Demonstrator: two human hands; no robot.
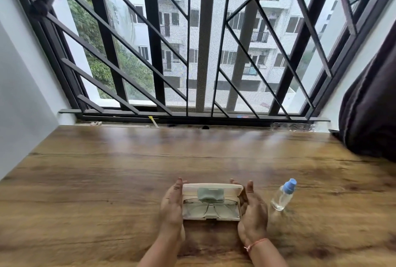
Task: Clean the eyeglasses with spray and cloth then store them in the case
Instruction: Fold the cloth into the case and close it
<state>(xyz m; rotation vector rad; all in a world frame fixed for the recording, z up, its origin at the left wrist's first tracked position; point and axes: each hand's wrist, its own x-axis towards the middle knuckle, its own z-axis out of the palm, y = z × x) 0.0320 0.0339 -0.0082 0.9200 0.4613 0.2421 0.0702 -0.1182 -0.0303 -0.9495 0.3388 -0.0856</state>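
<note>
A cream eyeglass case [233, 217] lies open on the wooden table [107, 170], its lid raised at the back. Inside it rest clear-framed eyeglasses [211, 207], and a pale green folded cloth [210, 194] sits above them against the lid. My left hand [171, 204] lies flat along the case's left side, fingers straight and reaching up to the lid's corner. My right hand [252, 209] lies along the right side, fingers straight, fingertips near the lid. A clear spray bottle [282, 196] with a blue cap stands just right of my right hand.
A barred window [201, 52] runs along the table's far edge. A dark curtain [372, 106] hangs over the table's back right corner. A white wall [21, 95] bounds the left side.
</note>
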